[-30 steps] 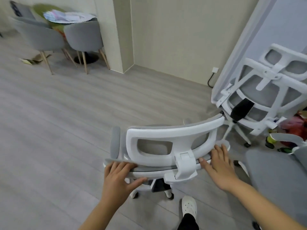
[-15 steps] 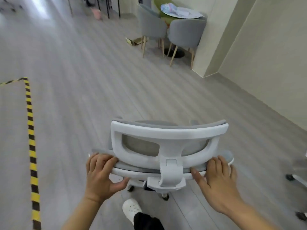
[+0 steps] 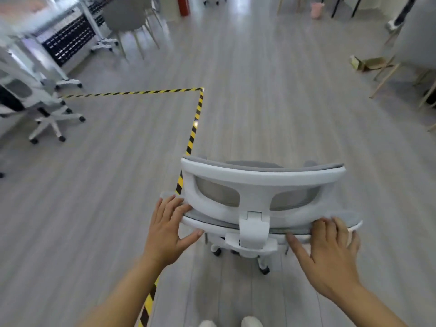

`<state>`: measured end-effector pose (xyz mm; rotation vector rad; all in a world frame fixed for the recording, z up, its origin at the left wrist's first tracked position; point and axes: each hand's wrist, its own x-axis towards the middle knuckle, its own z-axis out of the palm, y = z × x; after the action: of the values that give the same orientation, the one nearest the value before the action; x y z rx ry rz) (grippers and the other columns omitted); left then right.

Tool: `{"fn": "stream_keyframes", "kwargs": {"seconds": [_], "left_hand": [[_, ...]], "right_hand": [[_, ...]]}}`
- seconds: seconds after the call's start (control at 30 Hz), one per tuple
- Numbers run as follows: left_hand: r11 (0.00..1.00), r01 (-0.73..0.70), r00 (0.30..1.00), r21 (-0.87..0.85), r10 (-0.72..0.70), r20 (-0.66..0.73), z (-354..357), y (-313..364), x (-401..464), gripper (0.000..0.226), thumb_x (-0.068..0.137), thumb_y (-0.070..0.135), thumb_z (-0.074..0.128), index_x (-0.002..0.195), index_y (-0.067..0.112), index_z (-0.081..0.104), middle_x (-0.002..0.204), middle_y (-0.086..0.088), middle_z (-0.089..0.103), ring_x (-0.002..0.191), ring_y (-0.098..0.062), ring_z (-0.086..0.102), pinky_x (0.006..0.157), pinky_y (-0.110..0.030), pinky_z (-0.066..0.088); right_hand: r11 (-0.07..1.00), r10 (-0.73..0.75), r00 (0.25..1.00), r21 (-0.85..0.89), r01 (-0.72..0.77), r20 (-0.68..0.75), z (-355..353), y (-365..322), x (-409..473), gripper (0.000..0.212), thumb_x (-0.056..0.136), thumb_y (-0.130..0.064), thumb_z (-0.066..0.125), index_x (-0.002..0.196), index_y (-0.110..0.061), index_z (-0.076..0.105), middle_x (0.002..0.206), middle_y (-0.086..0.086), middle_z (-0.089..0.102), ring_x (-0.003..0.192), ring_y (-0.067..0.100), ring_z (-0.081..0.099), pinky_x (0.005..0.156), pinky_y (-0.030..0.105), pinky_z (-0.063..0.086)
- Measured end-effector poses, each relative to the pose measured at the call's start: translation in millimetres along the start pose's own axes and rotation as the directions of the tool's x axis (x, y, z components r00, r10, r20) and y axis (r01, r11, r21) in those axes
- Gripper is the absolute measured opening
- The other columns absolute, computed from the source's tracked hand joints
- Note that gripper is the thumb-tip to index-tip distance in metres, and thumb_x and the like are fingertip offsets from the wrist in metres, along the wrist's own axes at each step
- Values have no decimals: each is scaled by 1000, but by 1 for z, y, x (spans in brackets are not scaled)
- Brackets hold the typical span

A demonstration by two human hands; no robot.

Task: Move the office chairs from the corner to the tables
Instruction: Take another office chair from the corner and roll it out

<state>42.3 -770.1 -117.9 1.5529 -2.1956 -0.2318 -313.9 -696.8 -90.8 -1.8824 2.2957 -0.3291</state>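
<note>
Clearly gripped at both ends of its backrest's top edge, left hand (image 3: pixel 166 228) and right hand (image 3: pixel 330 250) curled over it for steering, white-framed grey-mesh office chair (image 3: pixel 262 204) out on grey plank floor (image 3: pixel 271 109), beside yellow-black hazard tape (image 3: pixel 193 133), counters well ahead.

Bright, even light, motion blur, fisheye edges
</note>
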Motion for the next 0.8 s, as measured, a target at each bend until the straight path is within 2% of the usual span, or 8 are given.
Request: {"fn": "stream_keyframes", "kwargs": {"seconds": [0.1, 0.3, 0.4, 0.5, 0.67, 0.8], "left_hand": [[996, 92, 993, 11, -90, -82, -14, -47, 19, 62, 85, 69, 48, 121, 19, 56, 131, -2, 50, 136, -26, 36, 120, -50, 16], [971, 241, 942, -12, -236, -238, -37, -155, 71, 61, 86, 69, 43, 115, 18, 58, 124, -3, 51, 130, -29, 41, 117, -57, 16], [946, 324, 922, -20, -321, -215, -51, -199, 92, 61, 86, 71, 40, 118, 22, 55, 127, -4, 50, 133, -30, 38, 117, -58, 13], [916, 401, 893, -14, -394, -220, -74, -259, 122, 60, 85, 74, 39, 120, 26, 51, 130, -3, 48, 136, -29, 35, 118, -55, 10], [863, 504, 842, 26, -484, -238, -107, -355, 164, 62, 86, 76, 36, 122, 28, 50, 132, -1, 47, 139, -27, 33, 119, -54, 12], [821, 570, 783, 11, -539, -311, -129, -427, 196, 59, 86, 75, 40, 120, 29, 54, 128, 5, 49, 136, -21, 36, 117, -56, 19]], "right_hand": [[994, -104, 994, 15, 104, 19, 13, -50, 69, 61, 86, -75, 21, 103, -21, 44, 122, 3, 51, 135, 29, 29, 106, 64, 26], [963, -257, 964, 98, 250, 63, 41, -171, 203, 71, 82, -83, 14, 121, -31, 41, 143, -7, 40, 149, 19, 11, 115, 57, 19], [953, -292, 952, 115, 281, 90, 53, -226, 254, 82, 76, -89, 9, 128, -34, 38, 151, -11, 29, 151, 14, -1, 116, 57, 11], [953, -291, 949, 128, 276, 121, 72, -300, 309, 84, 72, -91, 9, 126, -33, 37, 153, -11, 21, 149, 12, -10, 116, 58, 6], [941, -333, 930, 122, 316, 158, 108, -416, 397, 83, 72, -87, 15, 131, -32, 33, 155, -11, 15, 149, 13, -13, 116, 56, 3], [913, -399, 901, 163, 374, 167, 135, -505, 461, 85, 70, -87, 17, 134, -31, 26, 154, -10, 12, 149, 15, -13, 115, 57, 8]]}}
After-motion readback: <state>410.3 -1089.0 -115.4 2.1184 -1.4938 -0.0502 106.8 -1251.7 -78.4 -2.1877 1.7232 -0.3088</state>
